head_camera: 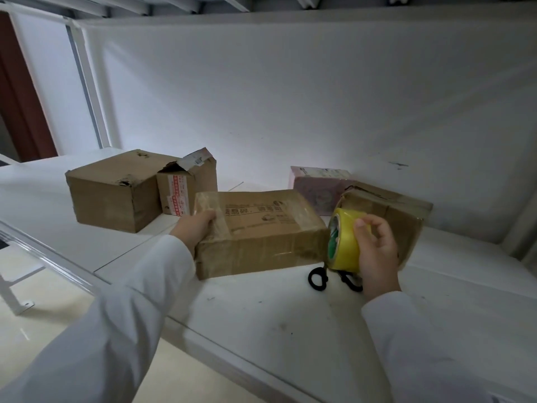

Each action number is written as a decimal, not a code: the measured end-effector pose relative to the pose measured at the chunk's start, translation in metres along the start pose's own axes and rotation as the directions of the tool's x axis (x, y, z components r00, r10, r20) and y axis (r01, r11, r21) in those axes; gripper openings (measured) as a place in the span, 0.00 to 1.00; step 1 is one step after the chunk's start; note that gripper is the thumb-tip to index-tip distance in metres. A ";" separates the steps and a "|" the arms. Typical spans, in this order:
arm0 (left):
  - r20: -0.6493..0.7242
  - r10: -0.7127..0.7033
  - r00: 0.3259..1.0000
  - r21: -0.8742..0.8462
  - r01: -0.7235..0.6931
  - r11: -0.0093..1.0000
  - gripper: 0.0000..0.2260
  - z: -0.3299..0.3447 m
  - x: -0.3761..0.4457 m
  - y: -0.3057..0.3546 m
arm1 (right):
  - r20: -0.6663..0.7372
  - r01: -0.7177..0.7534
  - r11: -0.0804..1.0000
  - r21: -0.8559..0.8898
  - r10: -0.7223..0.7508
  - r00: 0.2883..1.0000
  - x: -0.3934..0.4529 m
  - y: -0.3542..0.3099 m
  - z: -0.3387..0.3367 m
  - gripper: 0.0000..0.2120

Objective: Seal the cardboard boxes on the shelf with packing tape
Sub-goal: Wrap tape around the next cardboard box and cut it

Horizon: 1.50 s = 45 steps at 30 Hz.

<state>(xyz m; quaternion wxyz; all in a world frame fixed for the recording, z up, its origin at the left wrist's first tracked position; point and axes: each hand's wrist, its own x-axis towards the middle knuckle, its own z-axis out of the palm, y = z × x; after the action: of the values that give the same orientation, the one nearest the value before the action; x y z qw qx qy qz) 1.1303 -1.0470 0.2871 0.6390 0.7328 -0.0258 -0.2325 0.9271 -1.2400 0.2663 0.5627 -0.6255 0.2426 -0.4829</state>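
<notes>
White shelf (290, 309), head view. Flat cardboard box (258, 231) sits mid-shelf, near edge, long axis running left to right, printed top face up with clear tape already glossy across its left end and front face. Left hand (195, 226) grips the box's left end, thumb on top over the taped strip, fingers wrapped down the side out of sight. Right hand (376, 248) holds a yellow tape roll (345, 242) just off the box's right end, fingers curled over the roll's outer band; the roll's open core faces left toward the box. Whether a free tape end is pulled out, cannot tell. Key relation: the box lies directly left of the roll, its long axis in line with the roll's core, so a strip drawn along the top would likely run right to left toward the bracing hand; right hand is nearer the starting end. Black-handled scissors (319, 279) lie on the shelf below the roll, partly hidden by it. Behind the roll, another brown box (401, 210), top flaps ragged. Far left, a large brown box (116, 187) touching a smaller one with a torn open flap (189, 181). A pink carton (319, 184) stands at the back wall.
</notes>
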 end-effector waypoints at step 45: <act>-0.343 0.438 0.831 0.111 -0.428 0.897 0.44 0.015 -0.026 0.016 | -0.029 -0.033 0.997 0.069 0.035 0.999 -0.001 0.002 -0.005 0.06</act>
<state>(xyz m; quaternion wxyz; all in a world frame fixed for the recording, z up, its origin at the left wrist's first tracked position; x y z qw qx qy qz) 1.1053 -1.0554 0.3088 0.6580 0.7470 -0.0769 0.0565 0.9227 -1.2422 0.2638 0.5880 -0.5945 0.2449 -0.4907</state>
